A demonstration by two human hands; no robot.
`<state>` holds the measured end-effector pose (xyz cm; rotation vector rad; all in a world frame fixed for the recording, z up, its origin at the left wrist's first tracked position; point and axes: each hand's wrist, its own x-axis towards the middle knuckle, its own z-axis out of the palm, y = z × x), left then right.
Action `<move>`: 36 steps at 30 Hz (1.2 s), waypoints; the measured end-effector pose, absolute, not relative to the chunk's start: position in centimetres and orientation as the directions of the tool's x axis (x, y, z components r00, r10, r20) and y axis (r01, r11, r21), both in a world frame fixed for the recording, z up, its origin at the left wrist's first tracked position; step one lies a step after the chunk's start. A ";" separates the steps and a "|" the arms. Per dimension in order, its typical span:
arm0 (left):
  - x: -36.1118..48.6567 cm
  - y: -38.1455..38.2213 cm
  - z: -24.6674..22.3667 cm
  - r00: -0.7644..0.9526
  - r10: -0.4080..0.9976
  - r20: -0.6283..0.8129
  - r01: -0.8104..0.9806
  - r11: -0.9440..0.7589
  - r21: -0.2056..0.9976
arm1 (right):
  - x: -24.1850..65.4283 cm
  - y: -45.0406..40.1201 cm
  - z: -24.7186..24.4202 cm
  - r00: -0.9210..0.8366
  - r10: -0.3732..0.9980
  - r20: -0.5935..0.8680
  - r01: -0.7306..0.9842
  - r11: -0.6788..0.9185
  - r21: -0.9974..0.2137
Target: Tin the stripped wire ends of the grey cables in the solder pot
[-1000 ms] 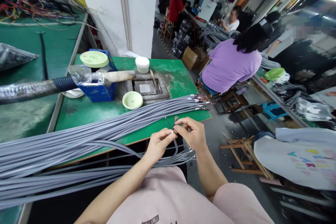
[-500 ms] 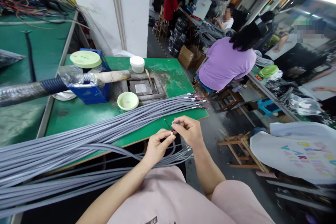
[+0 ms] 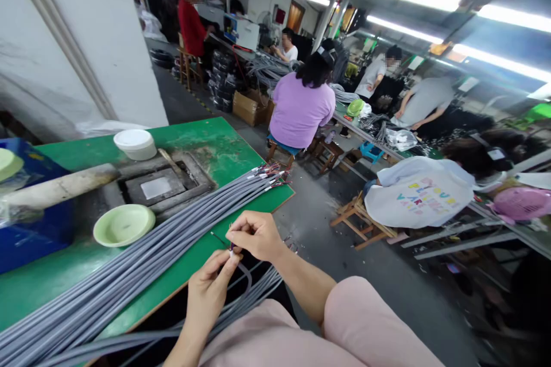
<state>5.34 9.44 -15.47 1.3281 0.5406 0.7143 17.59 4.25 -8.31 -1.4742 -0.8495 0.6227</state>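
My left hand [image 3: 212, 282] pinches the end of a grey cable [image 3: 246, 276] near a white band, and the cable curves down below it. Just above, the fingers of my right hand [image 3: 255, 235] are closed on the thin wires coming out of that end. One dark wire [image 3: 219, 238] with a pale tip sticks out to the left. Behind my hands a thick bundle of grey cables [image 3: 172, 235] lies along the green table [image 3: 275, 198], its ends showing reddish stripped wires. More grey cables [image 3: 262, 287] hang below the table edge by my lap.
A pale green bowl [image 3: 124, 226], a white lidded tub [image 3: 135, 144] and a dirty metal-framed plate [image 3: 157, 186] stand on the table. A blue box [image 3: 34, 212] carries a pipe [image 3: 64, 183]. Seated people, including one in purple [image 3: 301, 109], work beyond.
The view has swung to the right, so the table and bundle sit further left and more of the room shows. Both hands keep hold of the cable end and its wires.
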 end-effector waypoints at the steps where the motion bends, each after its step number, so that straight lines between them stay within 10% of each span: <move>1: 5.3 9.4 -15.5 0.679 0.733 0.040 -0.148 0.084 0.985 | 17.6 4.3 -8.4 0.597 0.794 0.117 0.140 0.040 -0.989; 14: 4.8 8.9 -16.6 0.678 0.728 -0.107 0.021 0.125 0.992 | 19.7 4.5 -7.5 0.778 0.601 0.180 0.078 0.192 -0.978; 23: 4.5 9.9 -18.6 0.583 0.795 -0.165 0.055 0.165 0.985 | 18.7 3.2 -9.6 0.465 0.885 -0.019 0.188 -0.120 -0.975; 36: 4.6 7.4 -16.3 0.765 0.632 -0.120 0.002 0.185 0.983 | 20.2 3.6 -8.0 0.756 0.631 0.176 0.128 0.120 -0.984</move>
